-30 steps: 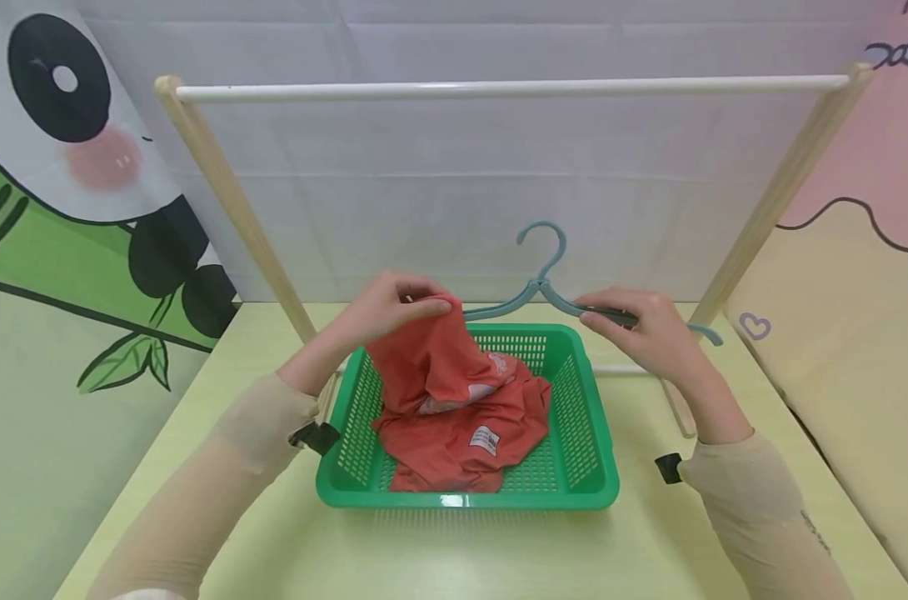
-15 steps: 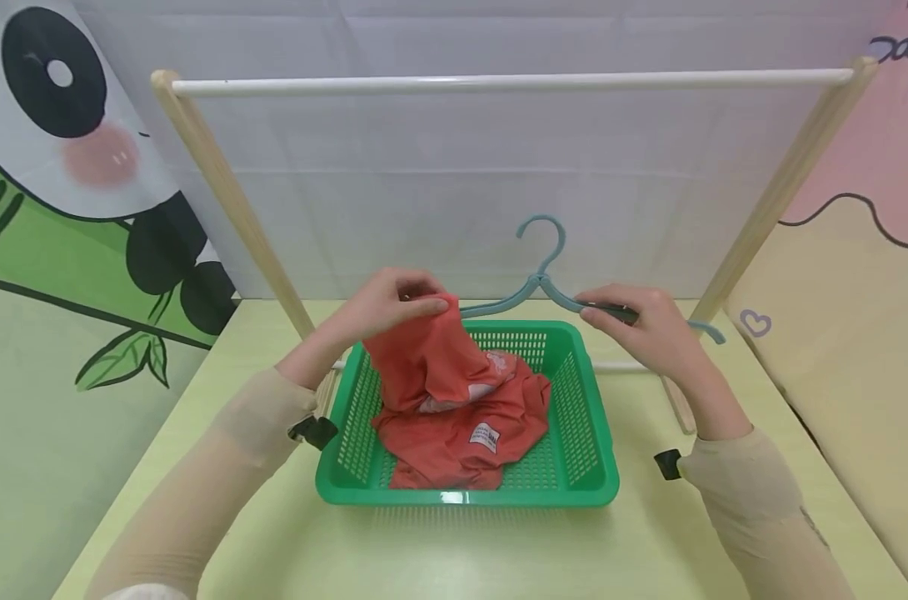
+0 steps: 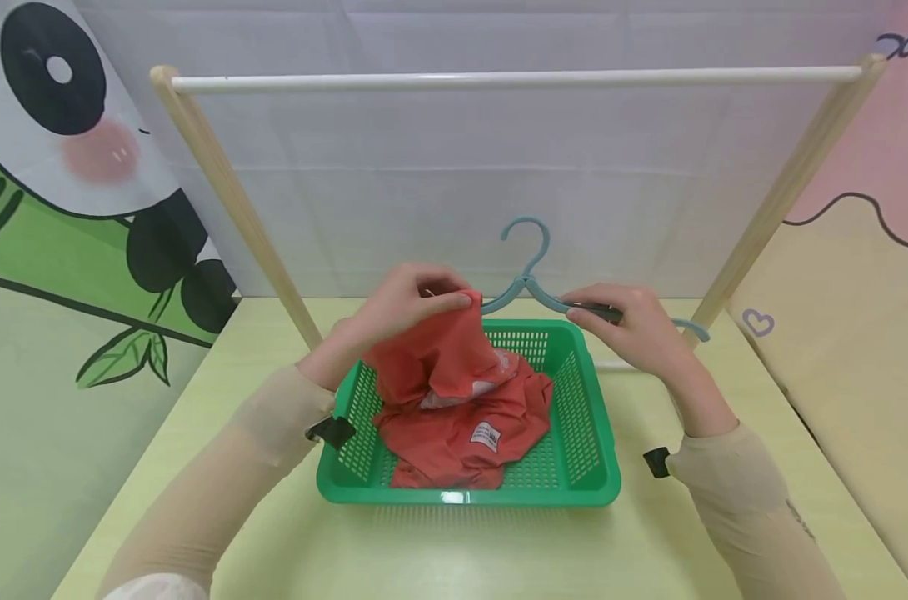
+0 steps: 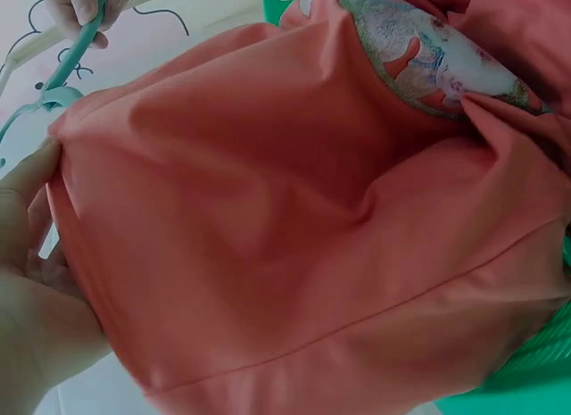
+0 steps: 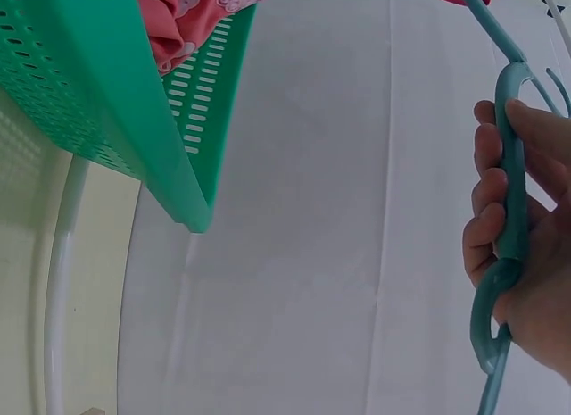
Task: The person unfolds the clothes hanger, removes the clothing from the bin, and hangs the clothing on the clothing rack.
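Note:
My left hand pinches the edge of a red garment, lifting one part of it out of the green basket. The rest lies crumpled inside, with a white label and a pale print showing. A blue-green clothes hanger stands above the basket's far side, hook upward. My right hand grips the hanger's right arm, and in the right wrist view the fingers curl round it. The left end of the hanger goes out of sight behind the garment at my left hand.
A clothes rack with a white rail and wooden posts stands behind the basket on the pale yellow table. A white sheet hangs behind it. Painted walls stand at both sides.
The hanger and my right hand have shifted slightly left, while my left hand with the garment edge has moved right. More of the hanger's left arm is now hidden by the cloth.

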`<state>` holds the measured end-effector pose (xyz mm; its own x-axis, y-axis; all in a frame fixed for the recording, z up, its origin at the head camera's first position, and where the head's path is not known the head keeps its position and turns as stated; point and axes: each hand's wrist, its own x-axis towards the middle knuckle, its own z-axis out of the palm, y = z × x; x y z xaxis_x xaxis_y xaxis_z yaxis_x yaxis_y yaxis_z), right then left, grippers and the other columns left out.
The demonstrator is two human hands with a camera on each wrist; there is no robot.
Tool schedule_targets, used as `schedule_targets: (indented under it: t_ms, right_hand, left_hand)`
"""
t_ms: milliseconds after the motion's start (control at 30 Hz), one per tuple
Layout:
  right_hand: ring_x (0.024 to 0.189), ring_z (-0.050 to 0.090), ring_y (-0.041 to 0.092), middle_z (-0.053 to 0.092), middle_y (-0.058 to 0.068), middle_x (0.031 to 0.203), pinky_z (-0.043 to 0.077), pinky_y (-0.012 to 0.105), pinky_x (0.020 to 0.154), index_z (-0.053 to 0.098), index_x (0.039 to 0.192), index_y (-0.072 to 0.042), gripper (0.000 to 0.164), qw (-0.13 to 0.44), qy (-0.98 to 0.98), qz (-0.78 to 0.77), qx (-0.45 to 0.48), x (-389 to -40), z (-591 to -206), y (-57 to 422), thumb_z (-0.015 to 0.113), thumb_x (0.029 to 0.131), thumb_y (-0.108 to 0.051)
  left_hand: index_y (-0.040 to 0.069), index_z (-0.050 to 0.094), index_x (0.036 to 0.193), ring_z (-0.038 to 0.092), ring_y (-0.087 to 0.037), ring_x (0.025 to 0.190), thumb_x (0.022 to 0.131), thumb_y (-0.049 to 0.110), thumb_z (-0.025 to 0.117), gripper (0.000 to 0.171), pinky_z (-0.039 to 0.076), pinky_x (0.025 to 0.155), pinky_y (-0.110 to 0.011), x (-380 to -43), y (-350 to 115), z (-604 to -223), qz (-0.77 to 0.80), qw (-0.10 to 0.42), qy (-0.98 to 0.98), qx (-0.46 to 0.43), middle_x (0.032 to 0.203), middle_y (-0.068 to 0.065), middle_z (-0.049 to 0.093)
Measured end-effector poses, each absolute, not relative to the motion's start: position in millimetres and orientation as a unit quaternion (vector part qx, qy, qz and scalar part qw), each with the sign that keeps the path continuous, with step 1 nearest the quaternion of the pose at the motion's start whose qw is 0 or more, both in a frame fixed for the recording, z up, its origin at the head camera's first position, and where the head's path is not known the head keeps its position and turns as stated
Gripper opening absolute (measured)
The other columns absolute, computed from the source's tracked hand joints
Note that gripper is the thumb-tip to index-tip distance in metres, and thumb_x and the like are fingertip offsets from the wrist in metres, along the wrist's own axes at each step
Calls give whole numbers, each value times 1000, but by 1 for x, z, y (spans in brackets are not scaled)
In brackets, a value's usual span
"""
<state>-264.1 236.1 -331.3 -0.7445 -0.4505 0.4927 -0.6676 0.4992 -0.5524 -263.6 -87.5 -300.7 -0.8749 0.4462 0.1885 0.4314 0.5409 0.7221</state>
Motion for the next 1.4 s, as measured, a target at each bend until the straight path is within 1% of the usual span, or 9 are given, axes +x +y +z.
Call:
schedule_targets:
  t_ms: [200,333,567,700,867,1000,1100,1233,1400]
  right_hand:
    - [74,60,-1,76,5,102,47,13,67,76,109,-14,17,161,-857,378,311,-263,-332,236,69,93,-15]
    - [73,60,1,76,4,101,48,15,66,75,110,-14,18,160,-856,377,314,-262,-331,232,68,94,-16]
    - [75,60,5,76,4,101,49,17,65,75,110,-13,18,166,-853,367,331,-263,-332,226,69,93,-14]
    - [76,60,8,76,4,101,49,19,65,75,111,-12,19,161,-855,362,334,-263,-334,224,69,93,-14]
    - [81,64,11,76,4,103,51,21,66,75,112,-13,20,165,-860,360,323,-263,-334,223,68,94,-16]
    - [81,63,10,76,4,103,50,19,66,75,112,-14,20,175,-860,365,311,-263,-334,225,69,93,-16]
    - [76,59,8,76,4,101,47,18,64,76,111,-14,19,187,-857,369,308,-263,-335,227,70,92,-15]
    - [69,53,9,75,3,97,42,19,61,76,110,-14,19,202,-849,372,316,-263,-332,225,71,91,-14]
    - [73,57,7,75,3,99,46,17,63,76,111,-14,19,191,-851,370,321,-264,-330,220,70,92,-16]
  left_hand:
    - [28,72,113,67,-10,94,93,34,69,22,56,84,-31,-261,-84,-306,403,11,880,250,107,8,72]
    - [27,72,114,66,-10,94,93,33,69,22,56,84,-32,-262,-80,-306,400,4,883,245,107,7,72]
    - [24,72,115,65,-12,96,94,31,68,23,55,84,-34,-266,-71,-307,425,23,872,243,107,3,72]
    - [23,72,114,65,-13,96,93,29,69,22,55,85,-33,-266,-68,-308,431,12,870,239,106,2,72]
    - [23,72,114,62,-12,97,93,30,69,22,52,85,-33,-266,-65,-306,417,-13,874,247,106,3,72]
    - [20,70,122,55,-17,97,94,21,68,28,49,81,-34,-263,-67,-301,382,-20,884,267,110,-1,64]
    - [19,66,130,53,-19,93,94,13,67,36,48,77,-33,-261,-69,-298,357,-17,891,282,109,-5,59]
    - [20,63,134,56,-19,86,95,11,65,40,50,73,-32,-262,-68,-298,344,-26,893,289,108,-4,65]
    - [16,68,123,61,-17,94,94,14,67,28,51,80,-32,-262,-67,-298,357,-38,894,267,109,-2,70]
